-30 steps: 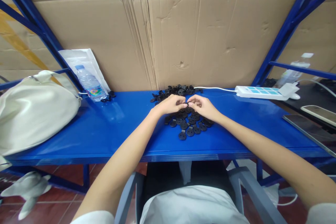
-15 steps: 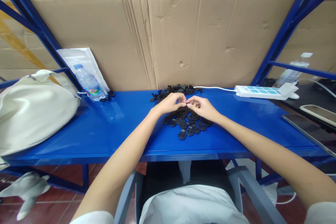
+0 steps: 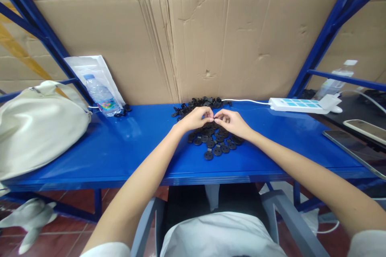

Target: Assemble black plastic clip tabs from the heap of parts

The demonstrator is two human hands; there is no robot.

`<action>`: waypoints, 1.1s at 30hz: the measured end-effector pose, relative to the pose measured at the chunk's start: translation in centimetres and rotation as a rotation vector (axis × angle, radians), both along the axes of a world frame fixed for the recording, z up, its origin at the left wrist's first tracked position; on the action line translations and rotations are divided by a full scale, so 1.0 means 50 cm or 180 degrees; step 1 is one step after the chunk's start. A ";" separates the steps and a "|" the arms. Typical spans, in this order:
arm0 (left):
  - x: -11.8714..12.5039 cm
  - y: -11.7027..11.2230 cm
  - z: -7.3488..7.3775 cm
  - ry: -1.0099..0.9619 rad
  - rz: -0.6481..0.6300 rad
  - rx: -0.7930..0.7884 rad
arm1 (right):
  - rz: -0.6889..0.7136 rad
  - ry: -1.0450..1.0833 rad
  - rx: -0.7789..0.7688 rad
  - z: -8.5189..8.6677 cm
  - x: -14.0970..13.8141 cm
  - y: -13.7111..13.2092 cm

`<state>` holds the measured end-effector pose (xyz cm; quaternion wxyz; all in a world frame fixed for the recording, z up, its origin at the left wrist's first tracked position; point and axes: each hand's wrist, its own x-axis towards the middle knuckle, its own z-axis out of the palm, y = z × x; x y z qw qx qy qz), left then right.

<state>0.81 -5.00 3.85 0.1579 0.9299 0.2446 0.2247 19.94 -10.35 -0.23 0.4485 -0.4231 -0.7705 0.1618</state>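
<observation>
Above a blue tabletop (image 3: 126,144), my left hand (image 3: 199,118) and my right hand (image 3: 233,123) meet fingertip to fingertip. Both are closed in a pinch around a small dark part (image 3: 214,118), mostly covered by the fingers. Below and in front of them lies a spread of flat, round black pieces (image 3: 217,150) with small holes and a short tab. Behind the hands is a heap of small black parts (image 3: 196,104), partly hidden by my left hand.
A cream bag (image 3: 45,128) stands at the left, near a water bottle (image 3: 101,94) and a white pouch (image 3: 113,84). To the right are a white power strip (image 3: 297,105) with its cable and two phones (image 3: 356,148). Cardboard (image 3: 241,40) closes off the back.
</observation>
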 end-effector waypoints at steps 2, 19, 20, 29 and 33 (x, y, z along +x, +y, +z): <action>-0.001 0.000 0.000 -0.0028 -0.0053 -0.0014 | -0.0049 0.0018 0.0015 0.000 0.001 0.002; -0.001 0.005 -0.003 0.0029 0.0002 0.0140 | -0.0053 -0.0003 0.0078 0.000 0.002 0.004; -0.002 0.005 -0.002 0.0021 -0.0006 0.0172 | -0.0069 0.0019 0.0079 -0.001 0.003 0.005; -0.007 0.008 0.005 -0.0166 -0.0077 0.0507 | -0.0106 0.0101 0.0085 -0.003 0.004 0.009; -0.007 0.003 0.012 -0.0219 -0.0021 0.0625 | -0.0096 0.0091 0.0029 -0.006 0.004 0.009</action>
